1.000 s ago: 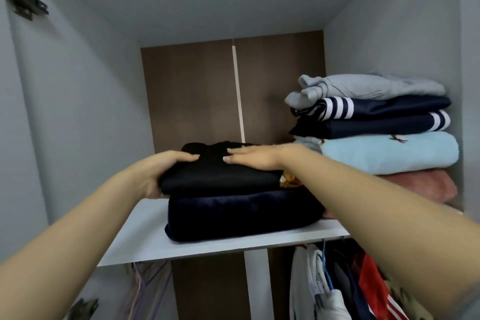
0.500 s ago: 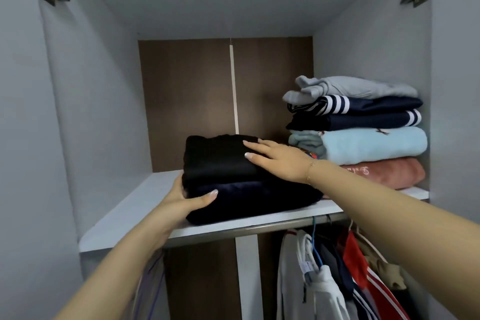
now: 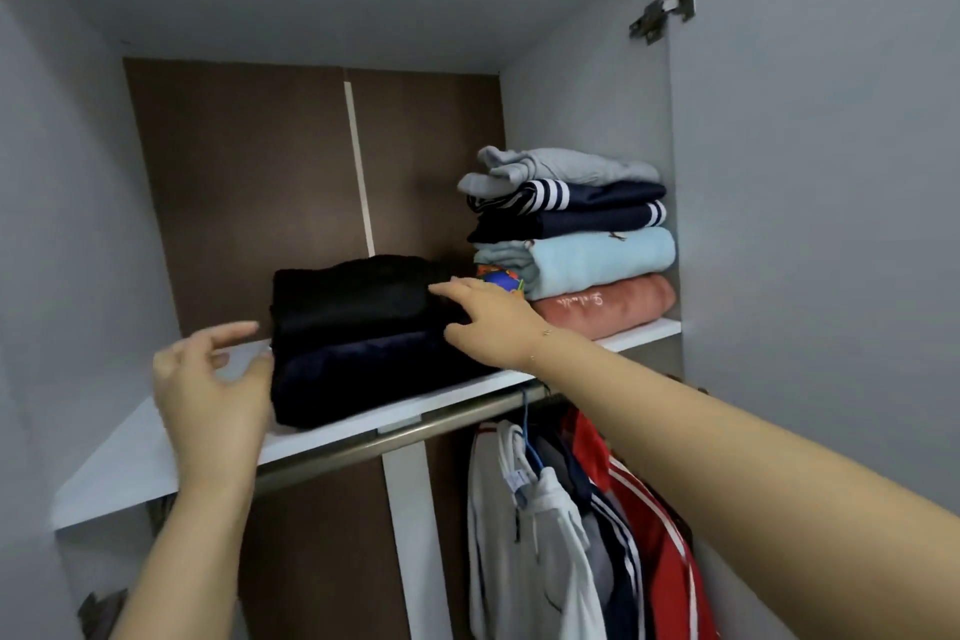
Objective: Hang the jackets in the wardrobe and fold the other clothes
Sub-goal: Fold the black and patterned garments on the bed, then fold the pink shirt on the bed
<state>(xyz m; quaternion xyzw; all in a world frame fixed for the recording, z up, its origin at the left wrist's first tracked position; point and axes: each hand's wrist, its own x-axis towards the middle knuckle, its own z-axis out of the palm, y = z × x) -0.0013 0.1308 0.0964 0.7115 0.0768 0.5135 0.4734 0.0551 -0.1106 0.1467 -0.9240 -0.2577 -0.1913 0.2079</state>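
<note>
Touching two stacked folds [image 3: 358,327], right hand [image 3: 493,322].

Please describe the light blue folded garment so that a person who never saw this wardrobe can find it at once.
Look at the white shelf above the hanging rail, at its right end against the side wall, where a tall stack of folded clothes sits. The light blue garment lies second from the bottom, on the pink one and under the navy striped ones; it is the only pale blue piece.

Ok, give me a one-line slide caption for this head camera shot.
Right hand rests on a folded black garment stacked on a navy one on the wardrobe shelf; left hand hovers open.
</note>
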